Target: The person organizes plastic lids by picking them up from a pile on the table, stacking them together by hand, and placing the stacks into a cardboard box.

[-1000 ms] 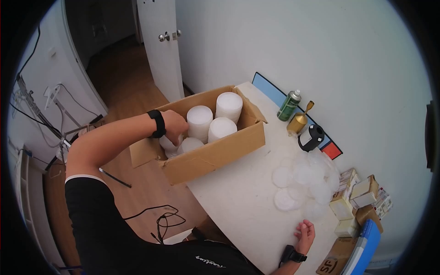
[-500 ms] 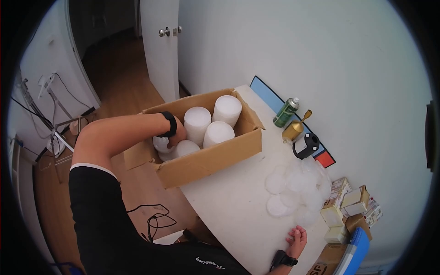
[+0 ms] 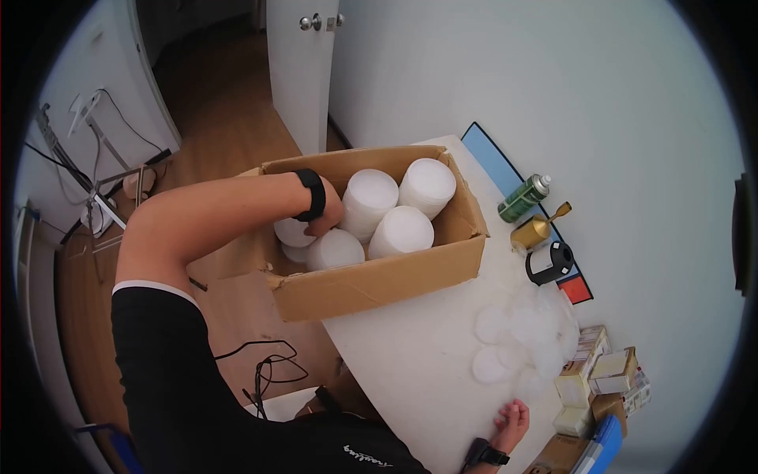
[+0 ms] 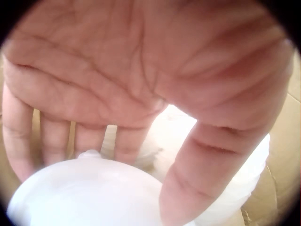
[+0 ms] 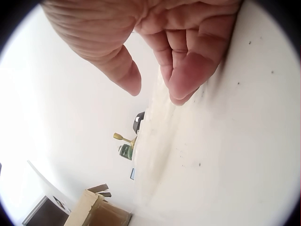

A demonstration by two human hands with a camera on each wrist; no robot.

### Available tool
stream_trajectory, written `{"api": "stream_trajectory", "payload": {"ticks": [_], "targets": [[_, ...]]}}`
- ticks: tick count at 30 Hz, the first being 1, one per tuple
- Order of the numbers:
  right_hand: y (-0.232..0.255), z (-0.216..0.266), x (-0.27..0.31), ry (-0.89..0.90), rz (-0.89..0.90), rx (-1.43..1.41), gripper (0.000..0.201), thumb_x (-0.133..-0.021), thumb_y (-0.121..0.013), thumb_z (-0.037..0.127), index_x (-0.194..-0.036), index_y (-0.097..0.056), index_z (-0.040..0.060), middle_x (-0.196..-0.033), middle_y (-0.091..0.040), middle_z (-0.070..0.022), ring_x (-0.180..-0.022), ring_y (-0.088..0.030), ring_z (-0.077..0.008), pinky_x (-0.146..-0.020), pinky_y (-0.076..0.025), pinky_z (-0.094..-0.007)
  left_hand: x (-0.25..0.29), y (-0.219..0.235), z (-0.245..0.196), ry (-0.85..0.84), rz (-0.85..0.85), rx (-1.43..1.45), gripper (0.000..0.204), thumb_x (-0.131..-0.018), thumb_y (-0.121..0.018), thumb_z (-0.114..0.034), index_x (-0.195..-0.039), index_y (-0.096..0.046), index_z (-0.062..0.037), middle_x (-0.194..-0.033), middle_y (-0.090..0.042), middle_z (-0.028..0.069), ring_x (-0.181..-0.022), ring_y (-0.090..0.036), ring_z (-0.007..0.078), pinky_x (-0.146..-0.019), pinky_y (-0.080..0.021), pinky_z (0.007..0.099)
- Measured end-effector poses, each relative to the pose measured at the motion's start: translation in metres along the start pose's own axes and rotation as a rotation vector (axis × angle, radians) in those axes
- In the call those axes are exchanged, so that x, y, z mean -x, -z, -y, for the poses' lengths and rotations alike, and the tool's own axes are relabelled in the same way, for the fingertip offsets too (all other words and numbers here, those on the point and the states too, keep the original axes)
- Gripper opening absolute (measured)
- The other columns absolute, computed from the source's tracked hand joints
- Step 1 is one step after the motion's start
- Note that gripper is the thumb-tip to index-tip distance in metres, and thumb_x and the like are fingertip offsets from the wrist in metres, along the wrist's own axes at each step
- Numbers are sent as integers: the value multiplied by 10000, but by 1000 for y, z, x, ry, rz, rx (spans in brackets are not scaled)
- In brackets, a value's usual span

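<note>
My left hand (image 3: pixel 325 209) reaches down into a cardboard box (image 3: pixel 379 280), among several stacks of white round containers (image 3: pixel 373 192). In the left wrist view, its fingers and thumb bend around a smooth white round container (image 4: pixel 94 193) with a small tab on its rim. The thumb lies along the near edge, and the fingertips pass behind the rim. Another white stack (image 4: pixel 249 181) stands beyond the thumb. Resting on the white table (image 3: pixel 410 355), my right hand (image 3: pixel 512 423) has loosely bent fingers with nothing between them. Near it lies a spread of translucent round lids (image 3: pixel 493 363).
Along the wall stand a green spray can (image 3: pixel 523 197), a gold burner-like canister (image 3: pixel 530 231) and a black-and-white cylinder (image 3: pixel 549 263). Small boxes (image 3: pixel 612 371) and a blue item (image 3: pixel 604 446) sit at the right. The cardboard box overhangs the table's left edge.
The left hand has gone slightly deeper into the box, between the stacks. The head view has shifted, while the right hand stays on the table.
</note>
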State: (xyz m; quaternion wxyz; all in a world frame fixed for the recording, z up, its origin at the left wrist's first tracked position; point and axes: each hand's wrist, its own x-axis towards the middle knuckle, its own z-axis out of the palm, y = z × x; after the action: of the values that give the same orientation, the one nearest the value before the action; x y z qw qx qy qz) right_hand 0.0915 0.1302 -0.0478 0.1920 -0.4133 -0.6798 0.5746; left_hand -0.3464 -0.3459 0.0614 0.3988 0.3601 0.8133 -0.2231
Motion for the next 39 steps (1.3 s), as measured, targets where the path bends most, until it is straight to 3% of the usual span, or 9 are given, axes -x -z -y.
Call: {"api": "stream_trajectory", "payload": {"ticks": [3,5,13,16,25,31,34,37,39], "targets": [[-1,-1,-1,4,-11,14,246,-997,-644,304,-1162,-636,123,-965,-667,23,-778,-602,-74,-612,-456,-241,-30,-14,7,-87,87,-9,404,-713,-686,-136,-1103,-742,-47,-1056,-743,209,-1006,-697,353,-875,-538,441],[0,-2,-2,5,-16,14,243,-1000,-641,307,-1160,-636,125,-961,-667,27,-776,-602,-71,-608,-454,-239,-33,-11,8,-135,108,0,516,-704,-689,-105,-1216,-693,-35,-1132,-725,223,-1058,-674,365,-913,-524,444],[0,-3,-2,13,-34,-1,239,-1006,-632,309,-1160,-636,126,-954,-669,28,-752,-596,-66,-588,-444,-223,-14,3,4,-205,144,94,676,-692,-794,-111,-1343,-626,-44,-1252,-689,209,-1207,-622,376,-1002,-490,451],[-3,-1,-1,24,-44,20,238,-1008,-630,307,-1160,-636,124,-953,-669,27,-753,-595,-67,-590,-445,-228,-16,-2,5,-228,91,109,581,-723,-796,-173,-1272,-679,-23,-1223,-707,206,-1143,-654,369,-969,-507,453],[3,-7,-5,31,-19,2,246,-1007,-634,312,-1164,-629,123,-953,-666,27,-758,-594,-67,-592,-443,-230,-4,2,-1,-131,74,247,612,-712,-767,-193,-1278,-665,17,-1213,-701,236,-1163,-644,372,-1005,-491,444],[4,-7,-5,22,-20,-27,255,-1003,-642,317,-1169,-625,124,-954,-663,29,-763,-602,-69,-590,-446,-231,-14,9,2,-139,130,66,464,-746,-767,-268,-1145,-763,-32,-1168,-733,194,-1121,-672,340,-967,-509,438],[5,-9,-6,16,-20,-30,258,-1000,-647,318,-1167,-626,123,-959,-663,27,-768,-607,-71,-589,-446,-231,-3,8,-8,47,14,-28,431,-765,-715,-222,-1161,-741,-53,-1145,-738,177,-1087,-678,379,-934,-529,468],[6,-9,-7,24,-19,-32,261,-997,-651,320,-1168,-627,123,-962,-663,27,-766,-605,-71,-590,-446,-232,0,-8,-6,43,-99,-90,330,-771,-701,-213,-1055,-760,-56,-1088,-745,178,-1026,-696,378,-885,-551,470],[5,-8,-5,17,-22,-35,265,-996,-651,322,-1170,-627,124,-963,-663,27,-769,-604,-72,-594,-446,-234,7,-6,-6,53,-79,-55,319,-746,-697,-230,-998,-772,-51,-1003,-753,178,-970,-713,361,-843,-560,457]]}}
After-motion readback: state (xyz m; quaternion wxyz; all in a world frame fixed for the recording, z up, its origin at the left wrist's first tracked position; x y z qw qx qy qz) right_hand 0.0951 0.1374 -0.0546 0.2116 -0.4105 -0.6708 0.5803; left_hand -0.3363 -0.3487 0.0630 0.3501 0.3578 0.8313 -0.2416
